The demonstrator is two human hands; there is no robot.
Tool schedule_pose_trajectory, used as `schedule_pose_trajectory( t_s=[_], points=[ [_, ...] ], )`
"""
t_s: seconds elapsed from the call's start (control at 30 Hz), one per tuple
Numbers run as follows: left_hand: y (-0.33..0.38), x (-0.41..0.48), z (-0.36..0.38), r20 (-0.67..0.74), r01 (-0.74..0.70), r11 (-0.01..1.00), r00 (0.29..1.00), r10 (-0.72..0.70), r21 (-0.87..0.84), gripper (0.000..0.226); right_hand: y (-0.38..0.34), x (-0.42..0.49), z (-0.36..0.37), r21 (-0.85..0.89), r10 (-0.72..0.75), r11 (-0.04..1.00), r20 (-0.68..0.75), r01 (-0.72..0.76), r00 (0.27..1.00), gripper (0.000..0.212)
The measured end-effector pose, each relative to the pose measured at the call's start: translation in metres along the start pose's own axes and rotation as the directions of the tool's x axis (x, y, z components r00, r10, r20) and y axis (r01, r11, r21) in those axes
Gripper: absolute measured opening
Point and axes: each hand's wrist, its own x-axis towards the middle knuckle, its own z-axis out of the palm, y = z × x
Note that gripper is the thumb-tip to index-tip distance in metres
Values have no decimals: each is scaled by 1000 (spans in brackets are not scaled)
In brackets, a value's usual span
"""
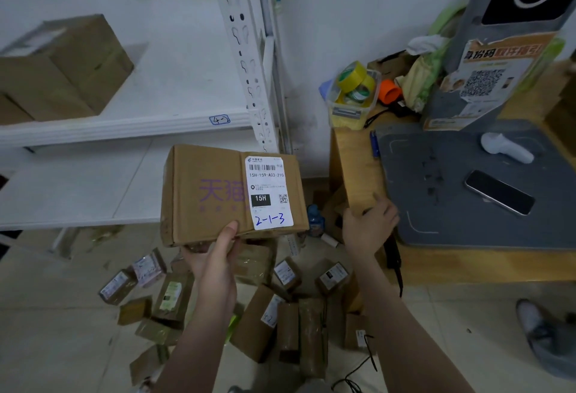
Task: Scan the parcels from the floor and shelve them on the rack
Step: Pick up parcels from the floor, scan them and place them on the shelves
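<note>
left hand (215, 264) grips labelled parcel (212, 196) | right hand (369, 230) on table (358, 158) edge, grip unclear

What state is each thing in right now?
Held parcel, lifted, label up, gripped by left hand.
Right hand, on desk corner, grip unclear.
Floor parcels, scattered, unshelved.
Phone, lying flat, screen dark.
Tape tub, open, rolls inside.
Rack box, shelved.

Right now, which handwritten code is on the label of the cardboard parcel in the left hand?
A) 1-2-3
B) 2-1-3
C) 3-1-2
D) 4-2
B: the white shipping label on the cardboard parcel gripped by the left hand carries 2-1-3 in blue pen at its lower edge.
</note>
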Motion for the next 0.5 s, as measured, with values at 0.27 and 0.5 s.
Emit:
schedule_pose_trajectory(
  t_s=[0.27, 0.5],
  points=[
    [47, 37, -9, -23, 17, 978, 999, -22, -207, 105, -134, -45, -8, 563, -345, 821, 351, 99, 871, 24],
    [129, 71, -16, -134, -185, 922, 980, 148, -339, 69, -239, -83, 24, 644, -522, 763, 563, 56, 640, 42]
  ],
)
